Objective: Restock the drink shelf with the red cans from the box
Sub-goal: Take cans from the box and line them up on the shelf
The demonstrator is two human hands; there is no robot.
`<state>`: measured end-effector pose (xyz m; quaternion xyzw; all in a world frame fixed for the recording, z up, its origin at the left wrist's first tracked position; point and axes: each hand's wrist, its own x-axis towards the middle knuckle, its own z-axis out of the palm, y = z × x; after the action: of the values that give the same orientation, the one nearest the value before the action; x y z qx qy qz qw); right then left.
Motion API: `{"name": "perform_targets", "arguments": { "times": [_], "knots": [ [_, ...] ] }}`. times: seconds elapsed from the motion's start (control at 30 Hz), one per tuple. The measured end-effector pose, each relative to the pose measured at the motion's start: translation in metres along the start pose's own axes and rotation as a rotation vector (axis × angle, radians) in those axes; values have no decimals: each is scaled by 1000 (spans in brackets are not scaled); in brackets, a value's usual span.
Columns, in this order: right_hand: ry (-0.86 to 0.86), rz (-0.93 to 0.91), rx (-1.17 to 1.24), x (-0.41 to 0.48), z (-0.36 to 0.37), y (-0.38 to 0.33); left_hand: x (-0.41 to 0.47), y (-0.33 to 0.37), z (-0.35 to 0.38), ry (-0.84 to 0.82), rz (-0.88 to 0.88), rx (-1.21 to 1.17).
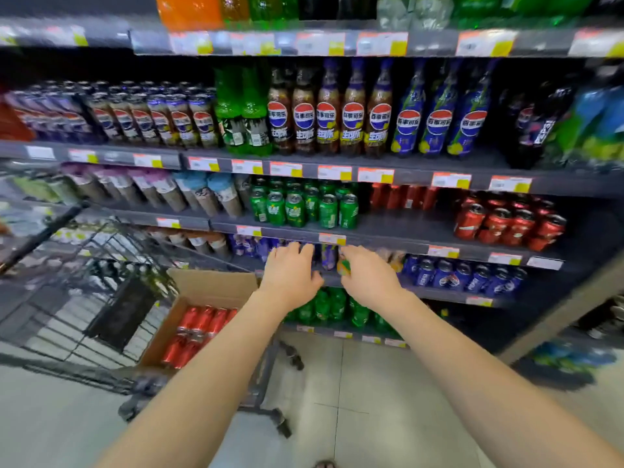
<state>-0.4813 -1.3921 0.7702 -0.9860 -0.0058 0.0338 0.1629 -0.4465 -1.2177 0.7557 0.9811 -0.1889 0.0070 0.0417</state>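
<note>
Reaching forward, left hand [290, 273] and right hand [369, 280] — grips unreadable — above-right of boxed red cans [199, 332].

Both bare arms stretch forward, left hand [292, 273] and right hand [369, 280] close together, palms down

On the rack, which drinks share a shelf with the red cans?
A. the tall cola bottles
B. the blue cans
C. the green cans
C: the red cans stand on the same shelf as the green cans, to their right with a bare stretch between.
</note>
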Motion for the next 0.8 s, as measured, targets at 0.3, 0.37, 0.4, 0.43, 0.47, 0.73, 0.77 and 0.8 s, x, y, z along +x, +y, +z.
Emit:
{"name": "perform_targets", "arguments": {
  "times": [0.3, 0.37, 0.4, 0.43, 0.47, 0.73, 0.77, 0.8],
  "knots": [
    [-117, -106, 26, -79, 37, -100, -163, -81, -27, -63, -218, 89],
    [-122, -141, 43, -85, 47, -129, -186, -103, -31, -72, -255, 108],
    [-127, -155, 50, -87, 52, -144, -196, -115, -33, -70, -275, 112],
    [-137, -172, 50, -87, 56, -159, -204, -127, -34, -70, -292, 112],
    [-149, -191, 39, -86, 63, -173, -211, -140, -35, -78, -306, 106],
    [-261, -201, 12, -26, 126, -281, -225, -270, -17, -133, -387, 55],
    [-283, -186, 21, -15, 136, -294, -223, -290, -12, -140, -395, 43],
    [-308, -164, 31, -3, 146, -307, -221, -310, -6, -151, -402, 36]
  ]
}}
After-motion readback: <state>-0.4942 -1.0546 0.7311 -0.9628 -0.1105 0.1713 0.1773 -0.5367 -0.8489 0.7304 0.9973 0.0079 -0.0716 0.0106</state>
